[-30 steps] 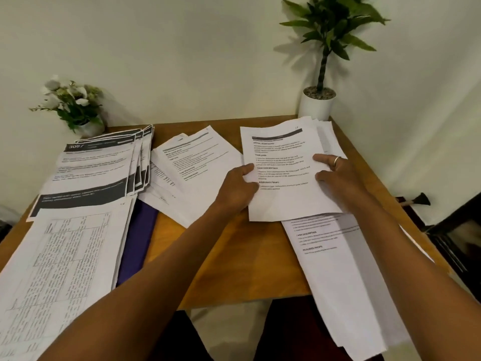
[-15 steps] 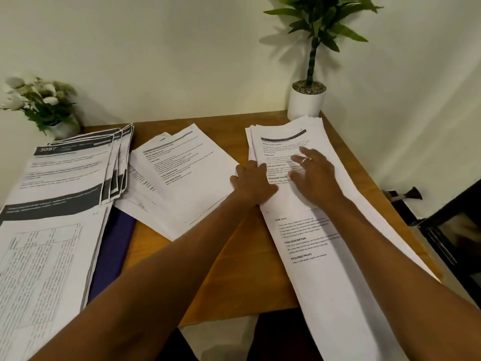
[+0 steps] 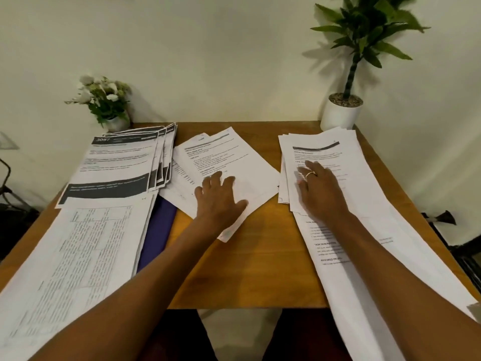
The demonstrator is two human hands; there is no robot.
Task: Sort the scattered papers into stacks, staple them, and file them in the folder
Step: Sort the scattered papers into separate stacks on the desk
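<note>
I see a wooden table (image 3: pixel 263 264) pushed against a pale wall (image 3: pixel 208 53). At its back left corner stands a small pot of white flowers (image 3: pixel 104 100); at the back right, a leafy green plant (image 3: pixel 364 32) in a white pot (image 3: pixel 341 117).

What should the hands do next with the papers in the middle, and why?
Probably the left hand should pick the top sheet off the crooked middle pile. That pile lies fanned and tilted, while the right hand rests flat on the right stack.
</note>
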